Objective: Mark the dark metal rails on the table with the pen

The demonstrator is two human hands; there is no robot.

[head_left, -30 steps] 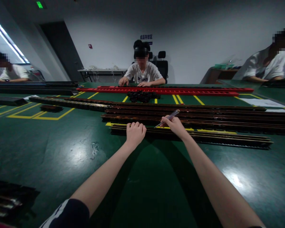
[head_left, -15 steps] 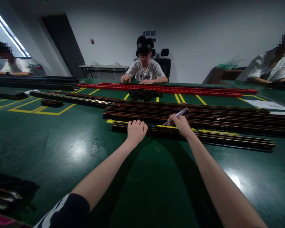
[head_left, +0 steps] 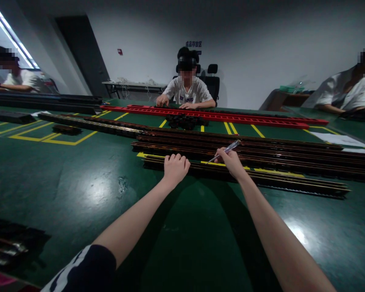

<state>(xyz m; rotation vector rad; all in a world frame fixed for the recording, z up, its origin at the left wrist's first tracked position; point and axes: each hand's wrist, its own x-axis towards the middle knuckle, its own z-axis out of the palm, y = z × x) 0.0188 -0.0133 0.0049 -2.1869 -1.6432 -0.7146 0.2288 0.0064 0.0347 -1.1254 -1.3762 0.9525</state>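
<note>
Shifted rightward: our right hand (head_left: 232, 163), pinching a slim screwdriver (head_left: 232, 145); our left hand (head_left: 176, 168) clasps the near rail (head_left: 298, 186), which we should brace against any slip

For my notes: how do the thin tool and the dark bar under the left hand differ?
The tool is short and pale; the bar is long and dark. The tool slants in the right hand; the bar lies on the table under the left hand. Both are narrow.
</note>
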